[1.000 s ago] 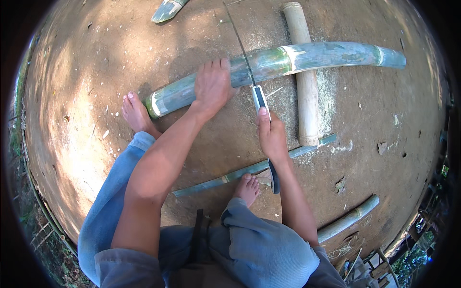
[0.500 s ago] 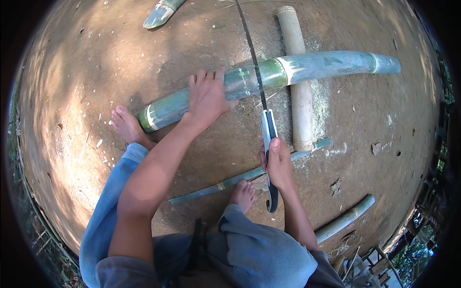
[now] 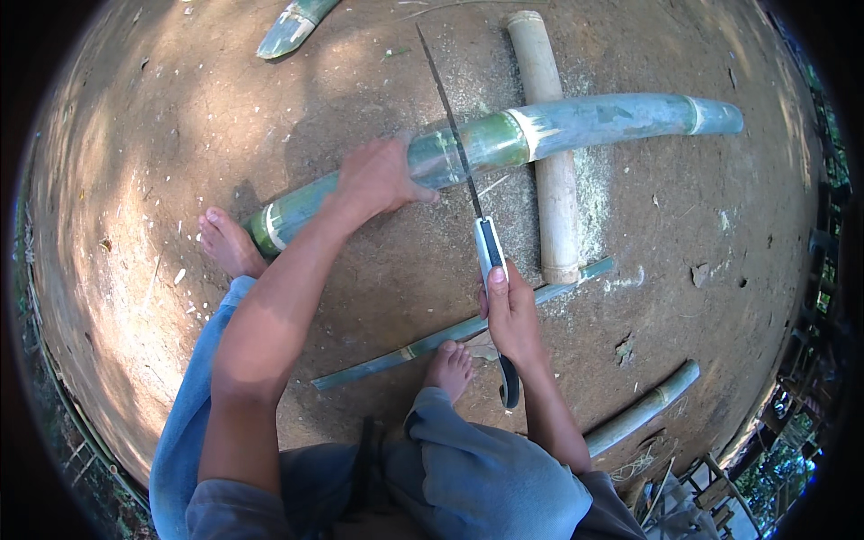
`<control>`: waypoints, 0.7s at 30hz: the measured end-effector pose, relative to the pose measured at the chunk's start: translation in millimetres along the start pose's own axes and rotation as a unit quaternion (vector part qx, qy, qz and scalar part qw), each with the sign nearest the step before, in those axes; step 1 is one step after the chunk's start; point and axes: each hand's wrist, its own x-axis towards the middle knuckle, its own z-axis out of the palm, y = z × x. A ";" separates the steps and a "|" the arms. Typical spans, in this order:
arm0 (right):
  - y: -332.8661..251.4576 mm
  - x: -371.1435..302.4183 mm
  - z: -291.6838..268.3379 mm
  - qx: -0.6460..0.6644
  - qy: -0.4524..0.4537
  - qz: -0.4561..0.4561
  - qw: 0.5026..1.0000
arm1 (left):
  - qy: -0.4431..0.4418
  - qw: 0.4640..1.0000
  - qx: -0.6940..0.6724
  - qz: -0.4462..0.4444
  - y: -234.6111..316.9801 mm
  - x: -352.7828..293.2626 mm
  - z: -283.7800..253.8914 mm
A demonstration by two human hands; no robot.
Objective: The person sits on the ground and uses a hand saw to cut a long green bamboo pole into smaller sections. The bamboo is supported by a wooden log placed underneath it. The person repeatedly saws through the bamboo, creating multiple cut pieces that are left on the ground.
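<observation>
A thick green bamboo pole (image 3: 594,119) lies slanting across the view, its right part resting over a pale dry bamboo piece (image 3: 560,207). My left hand (image 3: 374,176) presses on the pole left of the saw, thumb toward me and fingers curled over the far side, their tips hidden. In my right hand (image 3: 513,315), closed round a black-and-white handle, is a hand saw (image 3: 489,245). Its long dark blade crosses the pole left of a pale node ring, with the tip pointing away from me. Whether the teeth sit in a cut I cannot tell.
A narrow bamboo strip (image 3: 378,363) lies near my right foot (image 3: 449,371). My left foot (image 3: 228,243) is at the pole's left end. Another bamboo length (image 3: 643,409) lies at lower right, and a cut piece (image 3: 297,29) at the top. Pale sawdust (image 3: 592,211) covers some ground.
The saw has come back toward me, so its tip now shows within the view. My left hand's fingers have curled further over the pole. The whole view has shifted slightly.
</observation>
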 end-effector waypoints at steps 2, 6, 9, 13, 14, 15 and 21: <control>-0.4 -0.7 0.7 -0.011 0.002 -0.005 1.000 | 0.005 1.000 -0.016 -0.007 3.3 -4.3 -2.1; 2.3 -1.8 2.3 0.000 0.008 -0.014 1.000 | 0.044 0.999 -0.016 -0.005 -0.6 -6.2 4.7; 6.2 -3.3 -1.6 0.007 0.018 -0.014 1.000 | 0.038 0.999 -0.020 -0.018 2.5 -5.0 5.2; 14.3 -8.2 -8.8 0.018 0.016 -0.008 1.000 | 0.065 0.998 -0.018 0.000 0.8 -7.0 9.1; 15.0 -9.6 -10.3 0.016 0.020 -0.010 1.000 | 0.058 0.998 -0.014 -0.015 4.3 -7.8 7.3; 14.4 -11.0 -11.8 0.014 0.024 -0.012 1.000 | 0.051 0.998 -0.010 -0.030 8.3 -8.7 3.6; 17.1 -8.3 -12.8 0.012 0.026 -0.007 1.000 | 0.108 0.994 -0.006 -0.030 6.1 -0.9 7.5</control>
